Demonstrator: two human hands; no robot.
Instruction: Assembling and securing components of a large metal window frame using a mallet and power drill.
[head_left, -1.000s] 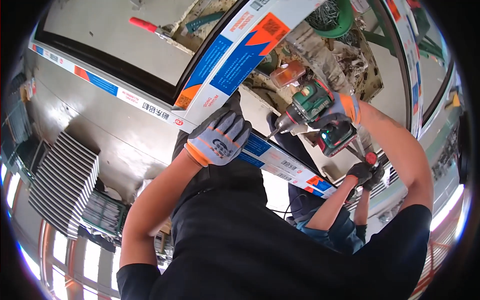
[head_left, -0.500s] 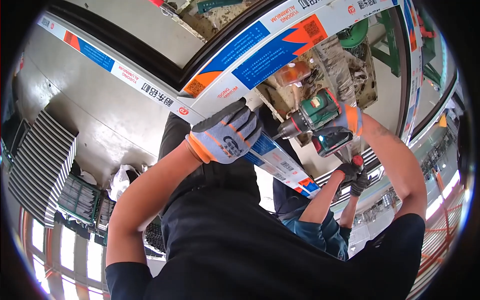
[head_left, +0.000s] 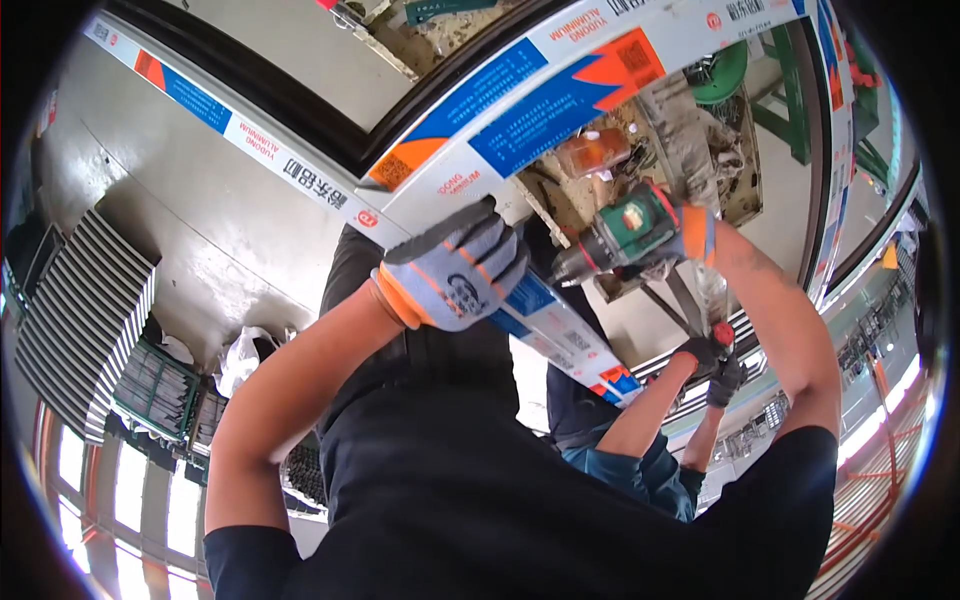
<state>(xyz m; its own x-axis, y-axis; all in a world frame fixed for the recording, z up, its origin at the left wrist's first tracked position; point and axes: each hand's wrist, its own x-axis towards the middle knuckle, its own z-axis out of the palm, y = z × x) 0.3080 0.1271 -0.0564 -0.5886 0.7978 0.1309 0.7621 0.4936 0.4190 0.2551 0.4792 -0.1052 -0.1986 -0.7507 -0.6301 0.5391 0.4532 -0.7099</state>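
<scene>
The drill [head_left: 632,232] juts leftward from the gripping right hand [head_left: 692,236]; the left hand [head_left: 458,268] clasps the frame [head_left: 562,326].

the grey knitted glove [head_left: 462,280] on the left hand [head_left: 455,268] has orange lines, an orange cuff and dark areas. the pistol-shaped power drill [head_left: 635,225] is green with red and black. the long white-wrapped frame bars [head_left: 545,128] bear blue and orange blocks, edged in black. the slatted stack [head_left: 90,320] shows dark and white stripes.

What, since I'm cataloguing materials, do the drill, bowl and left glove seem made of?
Drill: probably moulded plastic housing, smoothly rounded; dark chuck likely metal, dull sheen. Bowl: likely smooth plastic, evenly green. Left glove: grey fabric, likely knit, from close fit; dark coating, perhaps rubber.
</scene>
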